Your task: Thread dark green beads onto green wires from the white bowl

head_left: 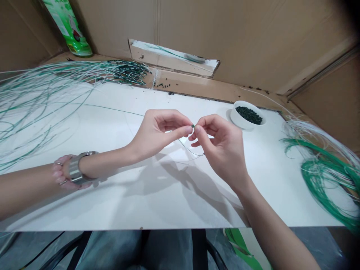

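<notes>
My left hand and my right hand meet above the middle of the white table, fingertips almost touching. Thumb and forefinger of each are pinched at a tiny dark green piece, which looks like a bead; the fingertips largely hide it. A thin green wire runs from the left toward my left hand. Below the hands, a thin strand curves toward my right palm, with a small dark bit at its end. Behind my right hand stands a white bowl holding many small dark beads.
Green and white wires spread across the left, their far ends strung with dark beads. Coiled green wire lies at right. Cardboard walls with a slot close the back. A green bottle stands back left. Loose beads lie behind.
</notes>
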A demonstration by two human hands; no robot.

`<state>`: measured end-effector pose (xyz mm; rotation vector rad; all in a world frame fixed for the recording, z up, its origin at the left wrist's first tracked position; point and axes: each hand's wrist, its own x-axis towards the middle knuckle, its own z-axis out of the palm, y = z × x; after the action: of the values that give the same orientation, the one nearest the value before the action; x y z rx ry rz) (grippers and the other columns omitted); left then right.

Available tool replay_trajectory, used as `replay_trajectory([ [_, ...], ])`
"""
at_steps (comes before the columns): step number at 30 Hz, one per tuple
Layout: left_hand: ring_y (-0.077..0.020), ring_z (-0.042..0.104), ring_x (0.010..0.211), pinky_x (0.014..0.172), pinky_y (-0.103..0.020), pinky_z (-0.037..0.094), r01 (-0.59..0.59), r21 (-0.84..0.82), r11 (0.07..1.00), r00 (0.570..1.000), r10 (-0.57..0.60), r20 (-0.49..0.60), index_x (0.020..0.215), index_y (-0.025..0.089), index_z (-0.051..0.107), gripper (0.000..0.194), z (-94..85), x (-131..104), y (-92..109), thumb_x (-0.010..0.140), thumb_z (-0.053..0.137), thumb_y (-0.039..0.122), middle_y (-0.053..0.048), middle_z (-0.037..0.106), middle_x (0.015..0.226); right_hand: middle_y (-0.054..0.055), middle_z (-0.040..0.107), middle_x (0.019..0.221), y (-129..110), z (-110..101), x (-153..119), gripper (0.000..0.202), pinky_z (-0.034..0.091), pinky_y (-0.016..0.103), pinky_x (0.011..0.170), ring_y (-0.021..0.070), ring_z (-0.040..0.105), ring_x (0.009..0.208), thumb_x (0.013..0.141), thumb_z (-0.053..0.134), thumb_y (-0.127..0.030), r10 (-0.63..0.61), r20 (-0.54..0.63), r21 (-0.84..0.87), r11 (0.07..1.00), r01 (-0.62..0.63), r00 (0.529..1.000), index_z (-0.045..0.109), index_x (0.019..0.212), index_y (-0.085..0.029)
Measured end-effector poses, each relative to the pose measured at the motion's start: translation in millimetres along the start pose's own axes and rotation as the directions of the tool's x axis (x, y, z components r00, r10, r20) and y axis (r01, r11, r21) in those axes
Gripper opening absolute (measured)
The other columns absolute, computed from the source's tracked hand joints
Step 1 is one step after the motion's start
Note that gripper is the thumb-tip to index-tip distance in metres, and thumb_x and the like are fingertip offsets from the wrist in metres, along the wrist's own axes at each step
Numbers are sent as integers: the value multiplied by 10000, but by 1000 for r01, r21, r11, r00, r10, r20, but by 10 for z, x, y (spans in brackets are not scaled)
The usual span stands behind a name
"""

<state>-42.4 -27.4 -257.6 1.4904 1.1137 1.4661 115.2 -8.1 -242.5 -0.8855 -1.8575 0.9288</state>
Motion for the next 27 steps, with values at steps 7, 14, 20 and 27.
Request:
replay_trajectory([
  [7, -126, 646, 694, 671, -229, 546, -14, -42, 999, 1000, 14, 2, 745, 160, 713, 78, 3, 0, -21, 733, 709, 236, -17, 697, 751, -17, 570, 685, -2, 16, -5, 81, 520, 188, 469, 95, 599, 620, 834, 568, -175, 30, 14, 47, 998, -31, 999, 550, 756, -170],
  [14, -141, 643, 683, 690, -258, 539, 75, -91, 993, 996, -79, -49, 728, 164, 715, 106, 28, -26, -9, 703, 736, 265, -21, 694, 727, -8, 592, 696, 12, 61, -25, 92, 479, 171, 440, 107, 619, 671, 844, 570, -184, -46, -107, -38, 998, 42, 993, 536, 758, -179],
  [20, -139, 635, 671, 678, -256, 532, 66, -74, 995, 998, -67, -13, 705, 162, 704, 112, 27, -16, -4, 726, 714, 271, -18, 689, 717, -23, 560, 702, 38, 75, -29, 91, 504, 169, 465, 85, 598, 638, 862, 555, -172, -99, -77, -8, 995, 99, 992, 524, 778, -182],
  [27, -123, 616, 655, 658, -241, 516, 26, -63, 998, 999, -28, -17, 701, 175, 712, 112, 11, -5, -28, 735, 711, 282, -11, 687, 710, -9, 588, 744, 22, 36, -29, 79, 507, 181, 486, 100, 611, 690, 855, 555, -154, -227, -144, -188, 962, 199, 963, 538, 791, -198],
])
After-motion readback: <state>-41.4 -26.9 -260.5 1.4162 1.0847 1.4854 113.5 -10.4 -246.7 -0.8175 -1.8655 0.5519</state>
